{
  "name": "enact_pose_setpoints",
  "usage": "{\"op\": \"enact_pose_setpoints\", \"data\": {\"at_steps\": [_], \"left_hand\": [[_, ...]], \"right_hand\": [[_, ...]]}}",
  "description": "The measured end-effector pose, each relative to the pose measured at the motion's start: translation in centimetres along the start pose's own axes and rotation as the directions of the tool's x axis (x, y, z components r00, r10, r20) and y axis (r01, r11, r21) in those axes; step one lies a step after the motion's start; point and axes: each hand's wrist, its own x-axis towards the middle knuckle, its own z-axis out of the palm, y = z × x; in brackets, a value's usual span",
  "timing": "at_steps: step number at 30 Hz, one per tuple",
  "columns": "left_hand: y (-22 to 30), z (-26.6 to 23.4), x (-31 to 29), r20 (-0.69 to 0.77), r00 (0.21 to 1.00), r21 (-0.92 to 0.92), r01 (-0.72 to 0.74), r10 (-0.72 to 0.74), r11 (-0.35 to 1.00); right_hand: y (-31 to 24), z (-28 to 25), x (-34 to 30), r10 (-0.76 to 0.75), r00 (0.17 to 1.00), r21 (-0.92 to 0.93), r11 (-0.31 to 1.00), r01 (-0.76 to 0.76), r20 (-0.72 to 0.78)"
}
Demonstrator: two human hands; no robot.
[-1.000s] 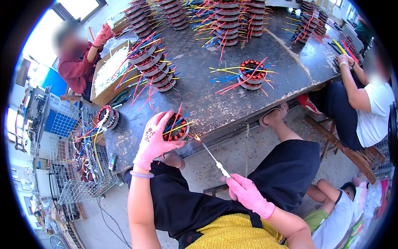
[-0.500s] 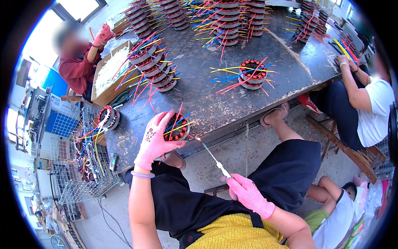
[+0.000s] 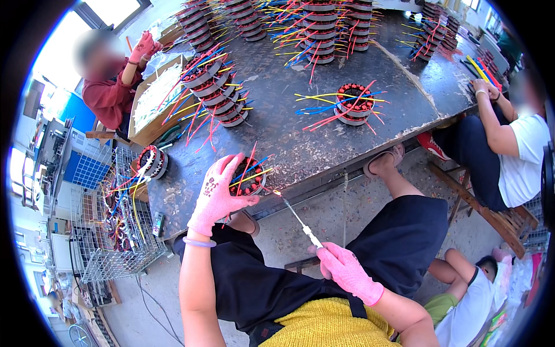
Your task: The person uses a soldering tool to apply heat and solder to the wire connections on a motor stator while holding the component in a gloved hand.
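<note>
- Very little had changed over the last second: the left hand (image 3: 215, 194) and the right hand (image 3: 348, 272) kept nearly the same pose, so the work stayed on one spot of one ring.
- That ring (image 3: 250, 189), packed with dark red coils, was at the near edge of the table (image 3: 289, 147), with red, blue and yellow wires (image 3: 255, 175) sticking out of it.
- The left hand was clamped around the ring's left side, fingers at the far side and thumb across the near side.
- The right hand was closed around the white handle (image 3: 312, 237) of a thin metal rod (image 3: 293, 211), which slanted up toward the ring.
- The rod's bright tip (image 3: 277, 193) had looked yellower a second earlier; now it glowed orange-white just beside the ring's right edge. Whether it touched a wire end was too small to tell.
- Another wired ring (image 3: 354, 114) stood alone farther back, beyond the worked one, and a leaning stack of rings (image 3: 218, 99) stood to its left; neither had been moved.
</note>
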Motion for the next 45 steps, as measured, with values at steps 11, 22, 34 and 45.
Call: {"op": "enact_pose_setpoints", "data": {"at_steps": [11, 22, 34, 45], "left_hand": [[0.2, -0.1, 0.1, 0.009, 1.0, -0.019, 0.018, -0.018, 1.0], [0.5, -0.4, 0.1, 0.044, 0.998, -0.046, 0.038, -0.036, 0.998], [1.1, -0.5, 0.1, 0.072, 0.996, -0.049, -0.059, 0.062, 0.997], [1.1, -0.4, 0.0, 0.057, 0.996, -0.046, -0.069, 0.071, 0.997]], "right_hand": [[0.0, 0.0, 0.0, 0.003, 1.0, 0.007, 1.0, -0.003, -0.003], [-0.2, -0.6, -0.2, -0.026, 0.999, -0.084, 0.996, 0.024, -0.028], [-1.6, -0.1, -0.4, 0.023, 0.999, 0.034, 0.999, -0.022, -0.032], [-1.3, -0.1, -0.3, 0.026, 0.999, 0.066, 0.998, -0.024, -0.027]]}}
